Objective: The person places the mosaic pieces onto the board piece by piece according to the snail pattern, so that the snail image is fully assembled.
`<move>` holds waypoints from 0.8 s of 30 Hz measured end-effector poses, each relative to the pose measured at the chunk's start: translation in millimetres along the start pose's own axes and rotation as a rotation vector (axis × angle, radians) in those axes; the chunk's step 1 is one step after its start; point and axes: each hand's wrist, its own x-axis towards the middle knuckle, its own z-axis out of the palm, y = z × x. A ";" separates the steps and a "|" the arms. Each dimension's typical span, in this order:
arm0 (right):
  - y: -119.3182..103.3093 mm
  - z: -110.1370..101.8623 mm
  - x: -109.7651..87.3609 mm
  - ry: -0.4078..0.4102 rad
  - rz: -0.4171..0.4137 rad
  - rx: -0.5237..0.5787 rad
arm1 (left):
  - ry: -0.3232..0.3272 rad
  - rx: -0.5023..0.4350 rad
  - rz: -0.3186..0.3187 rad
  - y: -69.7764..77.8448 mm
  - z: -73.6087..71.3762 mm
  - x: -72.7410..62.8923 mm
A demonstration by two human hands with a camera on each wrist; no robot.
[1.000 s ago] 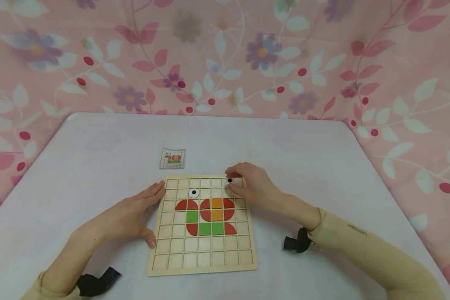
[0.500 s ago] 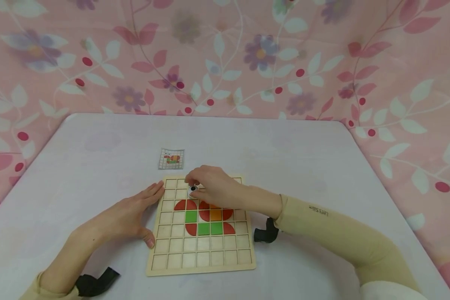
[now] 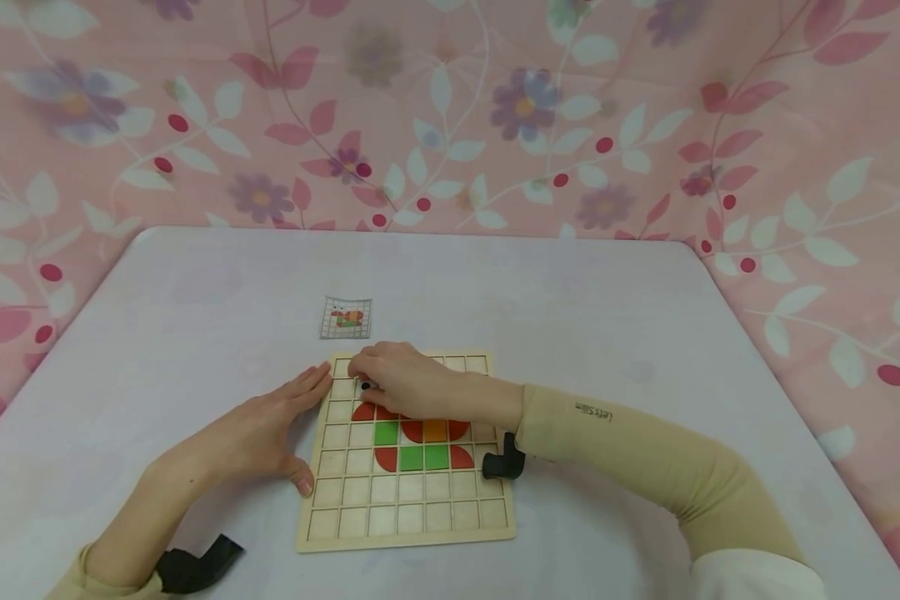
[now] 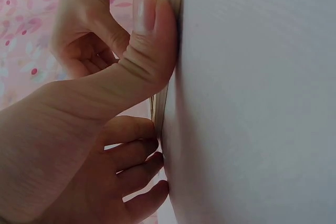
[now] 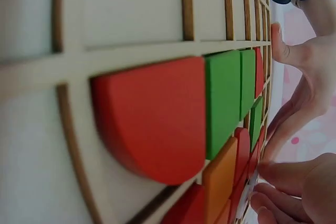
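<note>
A wooden grid board (image 3: 405, 547) lies on the table, with red, orange and green (image 3: 412, 458) tiles set in its squares. My right hand (image 3: 412, 383) reaches over its upper left squares. Thumb and fingers pinch a round white piece with a black dot (image 3: 366, 386), like an eye, just above the red tile (image 3: 363, 412). Part of the tile pattern is hidden under this hand. Along the board's left edge rests my left hand (image 3: 258, 433), thumb low and fingers near the upper corner. The left wrist view shows its thumb (image 4: 155, 40) against the board's side.
Behind the board lies a small card (image 3: 346, 318) with a printed grid picture in matching colours. Black wrist mounts (image 3: 198, 564) sit at both wrists. White cloth covers the table (image 3: 607, 333), and a pink floral curtain (image 3: 450, 108) hangs behind it.
My right hand has moved left across the board, from the upper right corner to the upper left squares, and pinches an eye piece there. The left hand stays at the board's edge.
</note>
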 end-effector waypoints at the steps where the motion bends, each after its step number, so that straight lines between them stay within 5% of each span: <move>1: -0.1 0.0 0.0 0.005 0.001 -0.001 | 0.000 0.002 0.000 0.2 -0.3 0.1; 13: 3.0 0.1 -7.5 0.052 -0.002 -0.016 | 0.005 -0.009 0.010 -0.3 0.1 0.2; 24: 18.0 -18.9 -73.6 0.183 0.106 0.133 | 0.015 0.011 0.013 1.5 1.6 1.8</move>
